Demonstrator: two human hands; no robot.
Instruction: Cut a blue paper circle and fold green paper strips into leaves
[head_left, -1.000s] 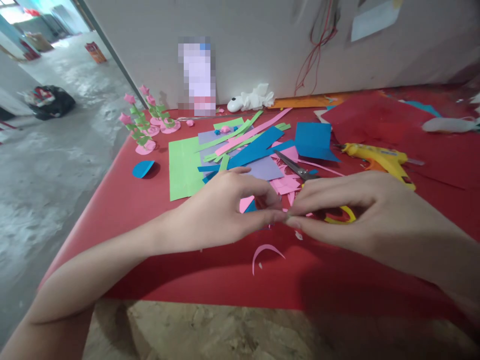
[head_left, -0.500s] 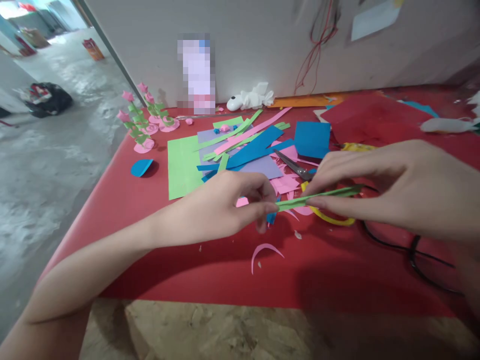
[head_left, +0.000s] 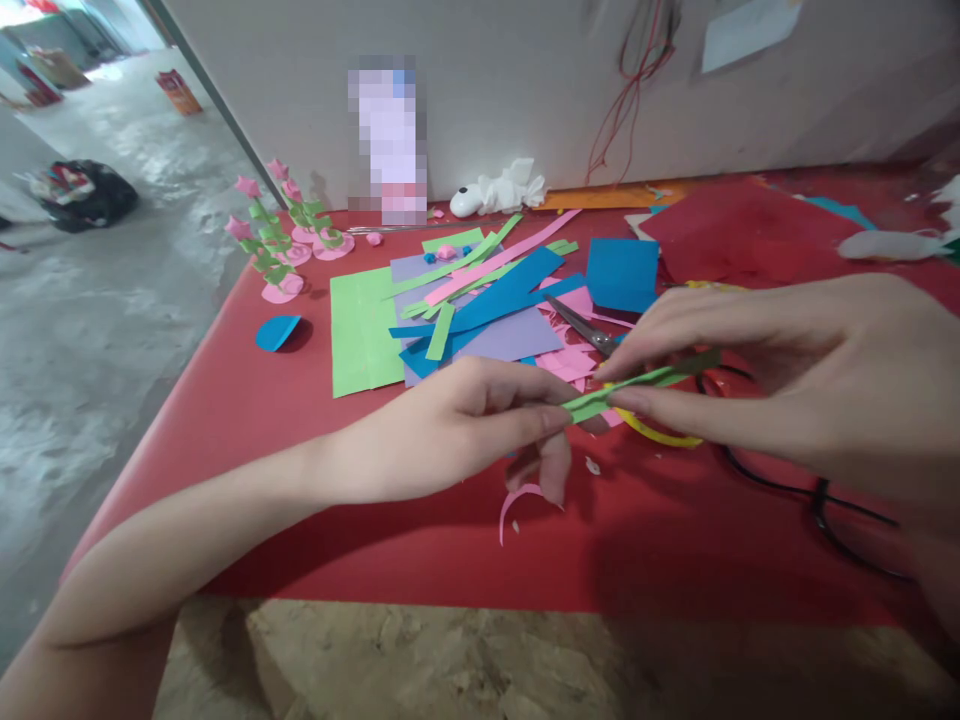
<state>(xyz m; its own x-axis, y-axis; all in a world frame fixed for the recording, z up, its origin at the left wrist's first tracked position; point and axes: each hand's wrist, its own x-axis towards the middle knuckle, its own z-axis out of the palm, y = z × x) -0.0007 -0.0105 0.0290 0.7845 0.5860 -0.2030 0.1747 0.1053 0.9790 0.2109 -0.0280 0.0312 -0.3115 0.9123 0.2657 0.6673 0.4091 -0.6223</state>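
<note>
Between my two hands stretches a narrow, folded green paper strip, held above the red table. My left hand pinches its left end between thumb and fingers. My right hand grips it further right with thumb and forefinger, and the strip's far end sticks out past them. Under my right hand lie scissors with yellow handles, partly hidden. Pink paper scraps are strewn beside the blades. A thin pink paper curve lies below my left fingers.
Green, pink and blue strips lie over a purple sheet and a green sheet. Pink paper flowers stand at the back left, near a blue paper piece. A black cable runs along the right.
My left fingers have shifted right along the strip and spread lower, now overlapping the pink curve. The strip looks more tilted and its fold slightly wider. The view has moved a little.
</note>
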